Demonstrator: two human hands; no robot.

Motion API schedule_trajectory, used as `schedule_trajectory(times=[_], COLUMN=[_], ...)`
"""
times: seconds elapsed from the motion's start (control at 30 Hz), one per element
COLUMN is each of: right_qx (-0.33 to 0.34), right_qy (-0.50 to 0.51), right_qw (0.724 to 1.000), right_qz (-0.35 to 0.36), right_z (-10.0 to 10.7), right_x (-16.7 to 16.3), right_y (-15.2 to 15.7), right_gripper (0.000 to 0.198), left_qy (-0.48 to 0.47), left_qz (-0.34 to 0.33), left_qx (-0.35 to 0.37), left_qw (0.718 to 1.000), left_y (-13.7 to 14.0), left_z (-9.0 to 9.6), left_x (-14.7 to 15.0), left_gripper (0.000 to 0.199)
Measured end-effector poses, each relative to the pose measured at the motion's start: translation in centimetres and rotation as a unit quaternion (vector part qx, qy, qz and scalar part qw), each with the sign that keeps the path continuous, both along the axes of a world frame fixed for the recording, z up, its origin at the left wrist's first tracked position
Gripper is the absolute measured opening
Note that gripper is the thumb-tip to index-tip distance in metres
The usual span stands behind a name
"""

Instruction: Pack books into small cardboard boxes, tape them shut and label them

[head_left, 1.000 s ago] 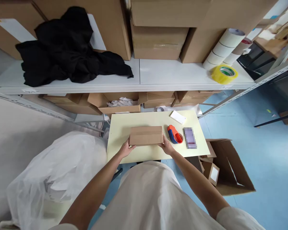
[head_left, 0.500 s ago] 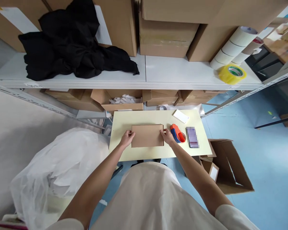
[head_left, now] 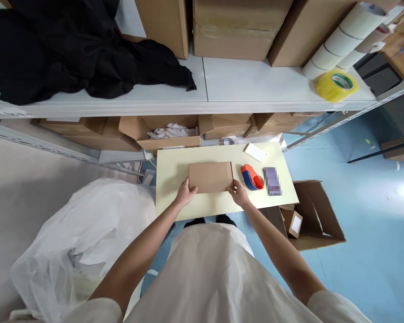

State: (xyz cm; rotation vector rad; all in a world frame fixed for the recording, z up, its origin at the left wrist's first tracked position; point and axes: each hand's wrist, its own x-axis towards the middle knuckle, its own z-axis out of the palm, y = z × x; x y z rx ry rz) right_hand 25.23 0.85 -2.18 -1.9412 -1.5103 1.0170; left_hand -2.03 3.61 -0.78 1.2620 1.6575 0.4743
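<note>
A flat brown cardboard box (head_left: 210, 177) with its lid down is at the middle of the pale yellow table (head_left: 168, 157). At its near left corner, my left hand (head_left: 186, 194) grips the edge, thumb on top. My right hand (head_left: 239, 194) holds the near right corner, its fingers bent round the side. To the right of the box lies a red and blue tape dispenser (head_left: 252, 177), and beyond that a phone with a blurred screen (head_left: 272, 181). A small white box (head_left: 255, 152) lies near the table's far edge.
Behind the table stands a shelf (head_left: 242, 80) with black cloth (head_left: 87, 58), cartons and a yellow tape roll (head_left: 336, 86). A carton of white material (head_left: 173, 131) sits on the lower level. White plastic bagging (head_left: 84, 229) is at left, an open carton (head_left: 323, 220) on the floor at right.
My hands have shifted from the box's left and right sides to its near corners. The view has tipped slightly downward and the box looks slightly turned.
</note>
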Motion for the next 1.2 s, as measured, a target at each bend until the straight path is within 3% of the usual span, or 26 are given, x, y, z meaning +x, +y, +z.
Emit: schedule_trajectory(times=[0.23, 0.33, 0.43, 0.57, 0.7, 0.87, 0.97, 1.07, 1.13, 1.2], right_qx=[0.009, 0.041, 0.066, -0.041, -0.133, -0.186, -0.148, -0.091, -0.066, -0.057], right_qy=[0.040, -0.006, -0.105, -0.200, -0.228, -0.221, -0.165, -0.011, 0.131, 0.258], right_qw=[0.999, 0.998, 0.990, 0.979, 0.964, 0.956, 0.974, 0.996, 0.989, 0.964], right_qz=[-0.032, -0.048, -0.062, -0.021, 0.022, 0.046, 0.047, 0.022, 0.008, 0.005], right_z=[-0.1, 0.7, 1.5, 1.4, 0.2, -0.5, -0.1, 0.4, 0.5, 0.1], right_x=[-0.7, 1.3, 4.7, 8.4, 8.8, 9.2, 10.6, 12.4, 13.4, 14.0], right_y=[0.0, -0.4, -0.4, 0.5, 2.0, 3.1, 2.9, 1.9, 1.1, 0.4], right_gripper=[0.056, 0.055, 0.047, 0.036, 0.031, 0.027, 0.023, 0.023, 0.024, 0.026], left_qy=[0.053, 0.116, 0.169, 0.166, 0.183, 0.242, 0.268, 0.274, 0.248, 0.182], left_qz=[-0.017, -0.037, -0.097, -0.210, -0.299, -0.354, -0.365, -0.355, -0.334, -0.304], left_qx=[0.037, 0.116, 0.193, 0.208, 0.181, 0.144, 0.121, 0.106, 0.112, 0.101], left_qw=[0.998, 0.986, 0.962, 0.941, 0.919, 0.892, 0.883, 0.887, 0.903, 0.930], left_y=[-0.9, -0.6, 0.8, 4.2, 7.4, 8.5, 7.7, 7.1, 7.1, 7.6], left_z=[0.3, 1.5, 3.1, 4.5, 4.6, 4.0, 3.9, 4.5, 5.4, 6.6], left_x=[0.7, 0.7, 1.9, 6.2, 11.4, 14.1, 13.9, 13.7, 14.4, 15.8], left_gripper=[0.086, 0.086, 0.080, 0.079, 0.086, 0.083, 0.083, 0.080, 0.074, 0.065])
